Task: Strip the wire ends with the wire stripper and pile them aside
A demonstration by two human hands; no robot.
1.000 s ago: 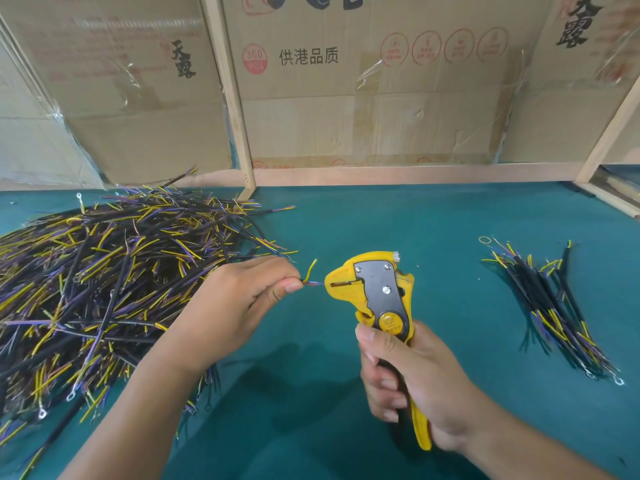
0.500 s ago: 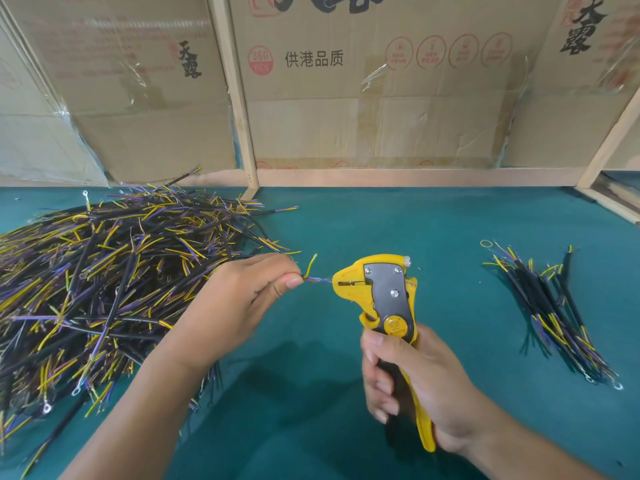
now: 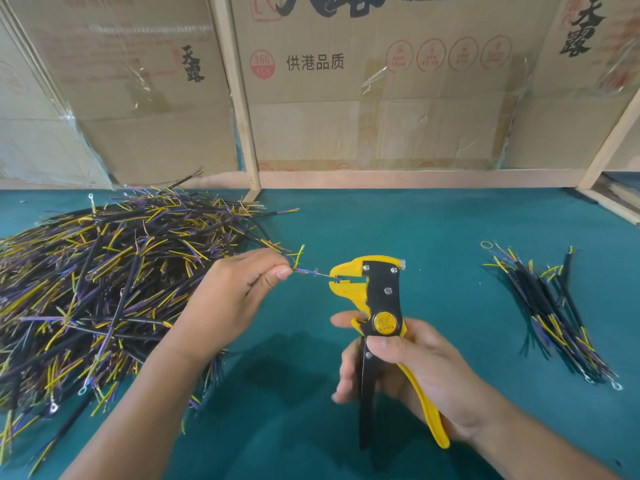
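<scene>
Wire point(image 3: 313, 272), purple with a yellow branch, is bridging the narrow gap between both hands, its bare tip lying in the mouth of the wire stripper point(image 3: 375, 299). Left hand point(image 3: 239, 296) is pinching the wire between thumb and forefinger. Right hand point(image 3: 412, 372) is curling around the stripper's handles, holding the tool upright, nose pointing toward the left hand. Unstripped pile point(image 3: 104, 285) is spreading outward of the left hand, its edge running under that wrist. Finished pile point(image 3: 550, 313) is lying well apart, outward of the right hand. Green tabletop point(image 3: 433, 223) is stretching bare beyond both hands to the cardboard wall point(image 3: 374, 116).
</scene>
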